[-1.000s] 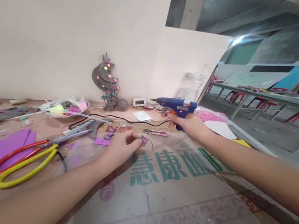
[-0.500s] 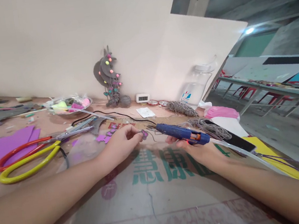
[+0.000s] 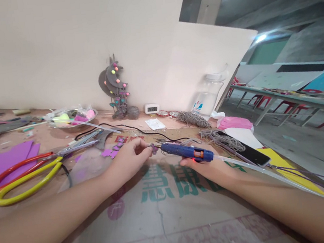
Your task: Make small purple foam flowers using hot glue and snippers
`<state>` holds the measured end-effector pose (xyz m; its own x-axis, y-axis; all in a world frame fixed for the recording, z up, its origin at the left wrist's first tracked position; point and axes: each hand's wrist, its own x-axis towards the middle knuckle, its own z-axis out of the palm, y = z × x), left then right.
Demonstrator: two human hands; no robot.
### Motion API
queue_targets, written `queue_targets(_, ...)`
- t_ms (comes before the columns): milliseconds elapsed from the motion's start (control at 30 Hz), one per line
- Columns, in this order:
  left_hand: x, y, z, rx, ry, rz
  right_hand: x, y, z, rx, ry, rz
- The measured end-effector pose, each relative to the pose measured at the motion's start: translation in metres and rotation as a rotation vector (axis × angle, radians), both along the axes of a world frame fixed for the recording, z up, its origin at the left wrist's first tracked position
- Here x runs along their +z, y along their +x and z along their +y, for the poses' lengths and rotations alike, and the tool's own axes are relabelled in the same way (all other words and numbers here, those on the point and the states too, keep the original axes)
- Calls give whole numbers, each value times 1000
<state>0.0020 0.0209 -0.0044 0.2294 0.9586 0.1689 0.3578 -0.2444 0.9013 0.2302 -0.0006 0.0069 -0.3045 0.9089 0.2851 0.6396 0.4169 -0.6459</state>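
Left hand (image 3: 135,153) pinches purple-grey piece (image 3: 154,149) at fingertips (image 3: 148,152); right hand (image 3: 205,166) curled round glue gun (image 3: 180,150) (nozzle (image 3: 158,146) at piece).

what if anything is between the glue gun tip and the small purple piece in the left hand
Nothing visible: the blue glue gun in the right hand has its tip right at the small purple piece in the left hand; whether they touch is unclear.

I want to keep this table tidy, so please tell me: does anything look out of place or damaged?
Mainly the loose grey yarn: it lies tangled, partly over the black phone, beside the glue gun, which looks untidy. I see no clear damage.
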Motion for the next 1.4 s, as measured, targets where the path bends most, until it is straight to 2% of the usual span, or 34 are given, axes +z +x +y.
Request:
queue_targets(533,-1,0,-1,-3,12,3,-3,1,2,-43,-7,-75)
queue_targets(1067,0,0,-1,-5,13,16,-2,-1,0,-43,-37,-46)
queue_targets(1400,-1,-1,1,-10,-21,-2,-6,2,1,-49,27,-87)
